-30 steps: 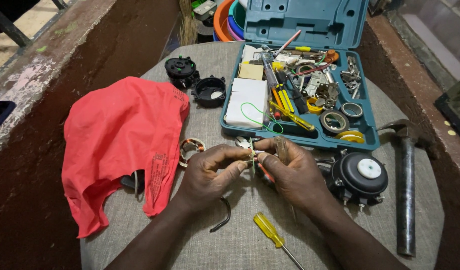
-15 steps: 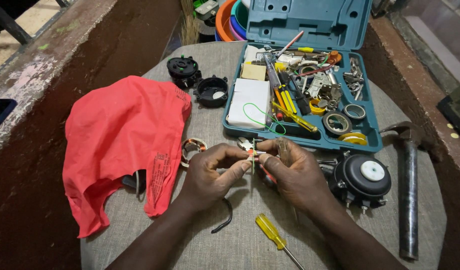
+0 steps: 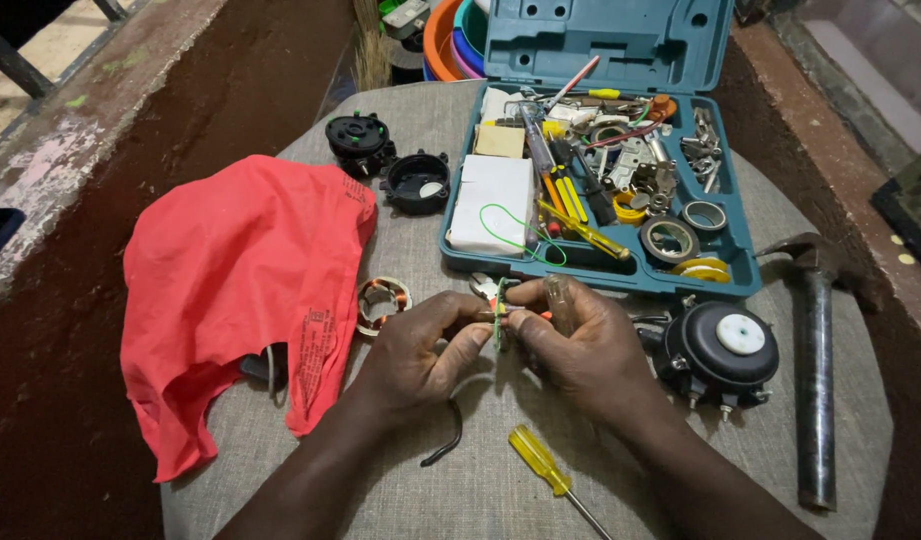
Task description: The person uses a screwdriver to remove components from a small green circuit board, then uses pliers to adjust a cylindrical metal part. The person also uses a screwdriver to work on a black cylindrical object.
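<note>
Red bag [image 3: 230, 290], toolbox [image 3: 600, 180], black motor [image 3: 725, 350] surround the hands [image 3: 500, 345]

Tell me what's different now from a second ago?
Very little. The left hand and right hand still pinch the small green-wired part between their fingertips, at most a touch nearer the person. The red cloth, toolbox, hammer and yellow screwdriver stayed put.

The small green part [image 3: 500, 322] pinched between the left hand [image 3: 420, 350] and the right hand [image 3: 580, 345] is mostly covered by fingertips, and its kind cannot be told. The yellow screwdriver [image 3: 540, 462] is cut off at the table's near edge. A dark object [image 3: 258, 368] is half hidden under the red bag [image 3: 230, 280].
</note>
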